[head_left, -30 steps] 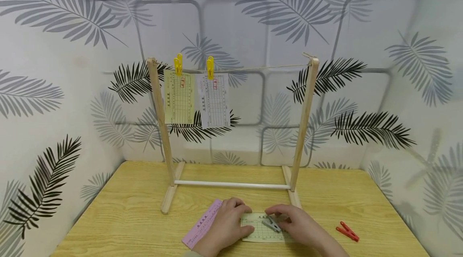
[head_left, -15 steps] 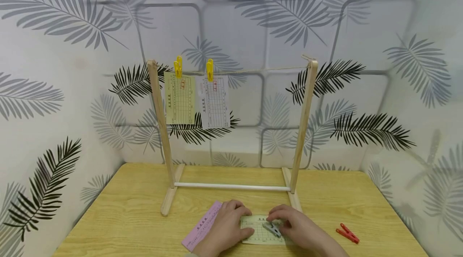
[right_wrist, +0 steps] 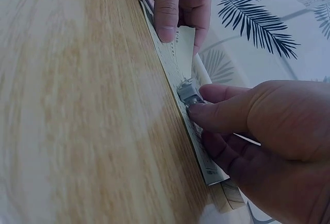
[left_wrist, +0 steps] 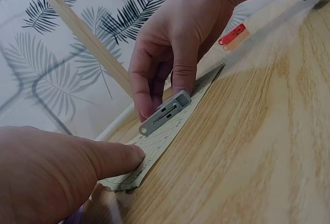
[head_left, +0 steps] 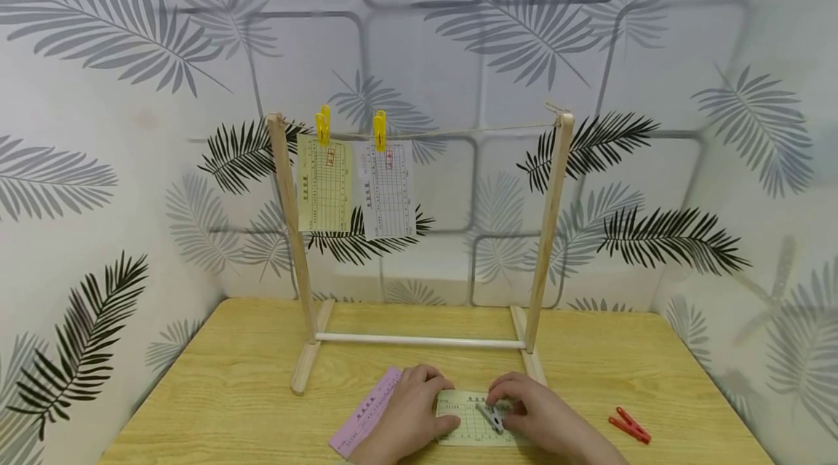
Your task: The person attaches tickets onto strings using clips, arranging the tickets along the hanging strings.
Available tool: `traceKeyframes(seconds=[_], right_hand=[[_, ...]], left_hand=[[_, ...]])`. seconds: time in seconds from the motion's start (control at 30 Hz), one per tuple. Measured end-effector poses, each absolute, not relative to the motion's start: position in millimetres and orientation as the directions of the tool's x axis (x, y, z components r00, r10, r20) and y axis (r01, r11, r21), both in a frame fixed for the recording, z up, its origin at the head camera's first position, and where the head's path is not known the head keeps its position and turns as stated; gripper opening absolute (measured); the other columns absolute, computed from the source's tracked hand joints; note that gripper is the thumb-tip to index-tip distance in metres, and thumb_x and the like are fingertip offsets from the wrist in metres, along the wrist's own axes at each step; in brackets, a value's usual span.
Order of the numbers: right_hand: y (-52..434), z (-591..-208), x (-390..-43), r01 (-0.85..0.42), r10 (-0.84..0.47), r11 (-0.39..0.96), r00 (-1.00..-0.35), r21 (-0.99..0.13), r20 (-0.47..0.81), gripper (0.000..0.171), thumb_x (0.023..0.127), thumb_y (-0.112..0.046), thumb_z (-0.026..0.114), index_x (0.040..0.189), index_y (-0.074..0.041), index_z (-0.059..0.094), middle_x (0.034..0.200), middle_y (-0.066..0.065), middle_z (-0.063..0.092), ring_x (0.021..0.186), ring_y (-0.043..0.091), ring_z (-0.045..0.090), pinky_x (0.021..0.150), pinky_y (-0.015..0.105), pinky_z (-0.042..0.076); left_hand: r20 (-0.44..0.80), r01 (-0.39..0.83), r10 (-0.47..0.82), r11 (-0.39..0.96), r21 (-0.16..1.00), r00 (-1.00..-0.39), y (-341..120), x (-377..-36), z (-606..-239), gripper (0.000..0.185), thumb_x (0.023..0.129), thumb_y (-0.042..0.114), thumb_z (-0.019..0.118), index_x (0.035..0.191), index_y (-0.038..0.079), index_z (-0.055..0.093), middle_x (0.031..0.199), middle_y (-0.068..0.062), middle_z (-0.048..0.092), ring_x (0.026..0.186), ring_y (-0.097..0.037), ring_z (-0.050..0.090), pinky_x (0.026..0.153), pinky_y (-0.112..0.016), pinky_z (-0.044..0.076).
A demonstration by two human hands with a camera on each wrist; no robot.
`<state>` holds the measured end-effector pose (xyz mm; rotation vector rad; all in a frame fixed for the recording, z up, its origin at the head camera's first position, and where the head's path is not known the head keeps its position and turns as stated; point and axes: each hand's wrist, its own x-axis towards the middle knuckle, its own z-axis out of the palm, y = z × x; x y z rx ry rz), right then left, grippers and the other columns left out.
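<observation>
Grey clothespin (head_left: 492, 417): we pinch it in our right hand (head_left: 537, 418), atop the yellow slip (head_left: 466, 421).
Left hand (head_left: 409, 414): our thumb pins the slip's edge.

A: Head view: bright, even, diffuse light, no glare. Soft shadows under the hands. Slight wide-angle bend at the edges.

B: Wrist views: dimmer. Right wrist has the near table (right_wrist: 62, 110) blurred, vignette in the corners. Left wrist has the near hand (left_wrist: 46, 177) soft, the wood grain sharp.

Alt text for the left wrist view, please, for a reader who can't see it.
A right hand pinches a grey clothespin lying on a pale yellow slip on a wooden table, while the left hand presses the slip's near end flat. A red clothespin lies beyond.
</observation>
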<state>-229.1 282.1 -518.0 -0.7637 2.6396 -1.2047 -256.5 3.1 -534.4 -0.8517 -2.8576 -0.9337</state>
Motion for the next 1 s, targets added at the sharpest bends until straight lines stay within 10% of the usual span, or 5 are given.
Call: traceKeyframes(seconds=[0.43,1.0], right_hand=[[278.4,-519.6,-227.7,-0.353,-0.465,0.551,-0.882,-0.756,0.074,0.018,0.098,-0.004,0.082,0.105,-0.017,0.072,0.115,-0.001,0.063,0.084,0.013,0.052,0.072,0.028,0.046],[279.5,-520.6,-227.0,-0.351,-0.441,0.555,-0.893,-0.754,0.091,0.023,0.098,-0.01,0.085,0.117,-0.014,0.072,0.121,0.003,0.062,0.094,0.014,0.059,0.079,0.028,0.053]], left_hand=[[0.2,0.515,0.497,0.651,0.558,-0.845,1.9,-255.8,-535.2,0.044,0.09,0.035,0.095,0.128,0.02,0.077,0.128,0.004,0.061,0.125,-0.023,0.052,0.109,-0.047,0.047],[0.2,0.52,0.503,0.651,0.553,-0.841,1.1,-258.6,-537.0,0.039,0.09,0.038,0.094,0.12,0.019,0.077,0.126,0.005,0.061,0.125,-0.024,0.053,0.109,-0.048,0.047]])
